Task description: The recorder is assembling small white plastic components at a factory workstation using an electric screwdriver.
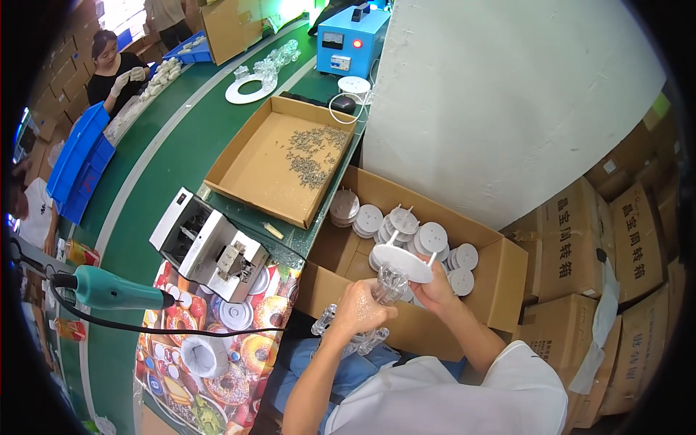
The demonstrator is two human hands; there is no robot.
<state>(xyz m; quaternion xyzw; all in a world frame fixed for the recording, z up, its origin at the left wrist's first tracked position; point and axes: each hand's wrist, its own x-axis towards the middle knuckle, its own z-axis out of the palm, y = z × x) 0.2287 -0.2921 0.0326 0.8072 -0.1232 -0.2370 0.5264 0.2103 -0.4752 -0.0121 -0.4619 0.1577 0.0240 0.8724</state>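
Observation:
My left hand [361, 310] is closed around a clear, faceted plastic or glass part [390, 285] with several arms; more clear arms [373, 341] show below the fist, over my lap. On top of that part sits a tilted white round plate [403, 263] with thin white posts. My right hand [436, 290] grips this plate at its right edge, fingers partly hidden beneath it. Just beyond the hands stands an open cardboard box [507, 279] holding many similar white plates [433, 237], some stacked.
Left of the box, a shallow cardboard tray [246, 177] holds small screws. A white-grey machine [210, 246], a hanging teal electric screwdriver [119, 288] and a white cup-like container [204, 356] are nearer. A blue power unit [353, 43] stands behind; cartons [573, 239] rise at right. Co-workers sit across.

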